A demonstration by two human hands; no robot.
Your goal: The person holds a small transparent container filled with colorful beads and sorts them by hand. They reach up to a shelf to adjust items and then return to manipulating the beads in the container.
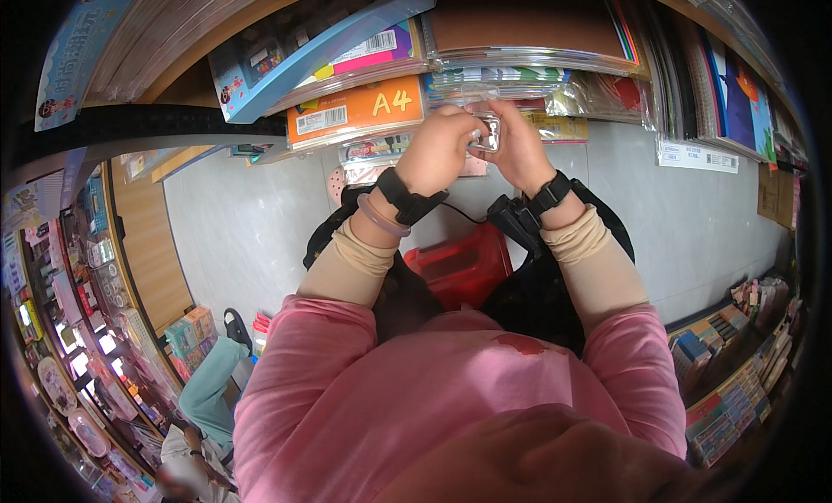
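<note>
Both hands meet in front of the shelf around a small clear plastic case or packet (493, 134). My right hand (525, 153) grips it from the right, with the thumb and fingers along its edge. From the left, my left hand (430, 151) has its fingers curled against the same item. Its contents are too small to make out, and the fingers hide part of it. Just behind the hands lie stacked plastic-wrapped paper packs, among them an orange A4 pack (354, 113).
A blue display box (325, 51) juts from the shelf at upper left. Upright books (741, 93) stand at right. Below me is a red plastic stool (458, 262) on the grey floor (656, 230). Another person (208, 399) sits at lower left beside stocked shelves (91, 321).
</note>
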